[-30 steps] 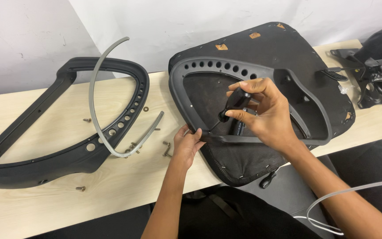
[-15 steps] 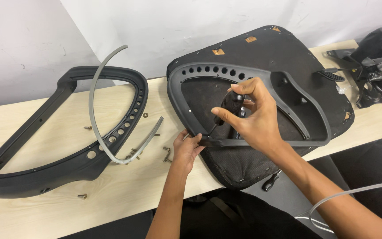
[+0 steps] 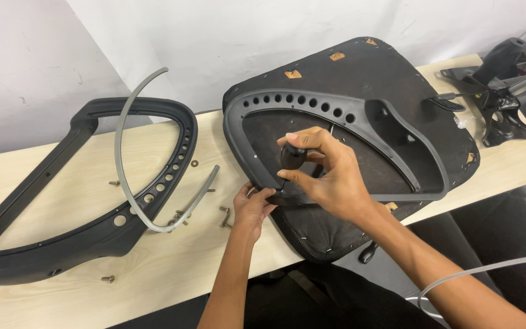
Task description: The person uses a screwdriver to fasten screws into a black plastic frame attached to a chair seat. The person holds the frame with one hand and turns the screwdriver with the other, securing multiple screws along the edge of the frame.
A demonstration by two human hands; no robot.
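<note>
Right now the fingers of the right hand are clenched around the black screwdriver handle, which stands roughly upright over the lower rail of the black plastic seat frame. Just beside it, the left hand pinches the near edge of that same frame at its lower left corner, thumb on top. The frame lies on the upturned black seat cushion, whose fabric underside faces up and whose front edge overhangs the bench. Left of the hands, several loose screws are scattered on the pale wood. Farther left lies a black backrest frame with a row of holes along one side, and a curved grey strip arches up through it. At the far right end of the bench rests a black chair mechanism with levers.
</note>
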